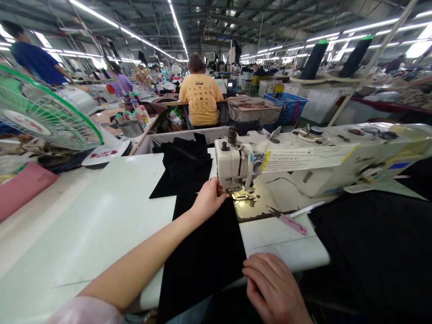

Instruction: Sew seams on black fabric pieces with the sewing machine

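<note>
A long black fabric panel (pixel 205 252) runs from the sewing machine (pixel 232 162) over the table's front edge. Beside the lit needle plate (pixel 245 198), my left hand (pixel 211 198) is closed at the panel's far end, thumb and finger pinched close to the presser foot. The exact spot under those fingertips is hidden. Lower down, my right hand (pixel 272 285) has its fingers curled together at the panel's right edge, gripping the cloth there. Pink-handled thread snips (pixel 290 221) lie right of the needle plate. Behind my left hand sits a crumpled heap of black fabric pieces (pixel 185 159).
A green-rimmed fan (pixel 50 112) stands at the left beside a pink cloth roll (pixel 25 189). More black fabric (pixel 374 243) hangs over the table at the right. Ahead sits a person in a yellow shirt (pixel 200 99), with a blue crate (pixel 286 105) to the right.
</note>
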Demonstrator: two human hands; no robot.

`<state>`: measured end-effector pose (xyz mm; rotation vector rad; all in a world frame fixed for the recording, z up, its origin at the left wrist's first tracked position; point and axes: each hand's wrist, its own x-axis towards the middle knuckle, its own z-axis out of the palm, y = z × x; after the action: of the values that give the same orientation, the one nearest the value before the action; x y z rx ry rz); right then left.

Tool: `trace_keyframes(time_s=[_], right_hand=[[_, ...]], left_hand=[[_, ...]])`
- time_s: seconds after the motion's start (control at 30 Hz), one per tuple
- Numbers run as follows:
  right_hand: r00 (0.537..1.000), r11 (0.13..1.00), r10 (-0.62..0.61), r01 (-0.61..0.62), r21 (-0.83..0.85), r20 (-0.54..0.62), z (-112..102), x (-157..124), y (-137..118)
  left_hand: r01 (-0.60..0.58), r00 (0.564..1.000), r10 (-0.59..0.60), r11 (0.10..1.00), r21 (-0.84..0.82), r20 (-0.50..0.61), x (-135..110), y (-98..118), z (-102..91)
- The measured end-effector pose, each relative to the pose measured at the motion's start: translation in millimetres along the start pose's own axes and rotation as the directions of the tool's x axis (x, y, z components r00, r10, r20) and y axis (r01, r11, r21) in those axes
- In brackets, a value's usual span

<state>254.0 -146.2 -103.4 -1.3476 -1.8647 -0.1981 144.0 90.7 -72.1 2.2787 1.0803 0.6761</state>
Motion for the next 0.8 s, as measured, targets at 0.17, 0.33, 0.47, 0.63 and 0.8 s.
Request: trace_keyframes(time_s=[0.17,0.33,0.47,0.63,0.8], right_hand=[[0.999,0.998,0.045,-0.046,0.047,0.025,1.9,3.0,0.1],[0.989,0.991,0.127,-0.13,0.036,0.078,8.7,20.7,8.9],[0.988,0.992,0.123,-0.124,-0.002,0.097,17.6,38.2,23.2],[0.966,0.974,0.206,-0.188,-0.124,0.158,28.4,60.6,40.5],[0.955,0.963,0.234,-0.202,-0.177,0.18,39.1,85.6,55.0]], left_hand=[[-0.282,0.956,0.26,0.941,0.187,0.133,-81.8,33.0,-8.4],[-0.625,0.759,0.536,0.76,0.181,0.37,-131.7,25.3,-8.6],[-0.714,0.694,0.626,0.66,0.232,0.356,-106.3,1.8,-11.8],[-0.737,0.669,0.661,0.648,0.189,0.34,-68.4,-16.2,-16.5],[-0.724,0.679,0.653,0.671,0.161,0.336,-37.1,-28.0,-20.5]])
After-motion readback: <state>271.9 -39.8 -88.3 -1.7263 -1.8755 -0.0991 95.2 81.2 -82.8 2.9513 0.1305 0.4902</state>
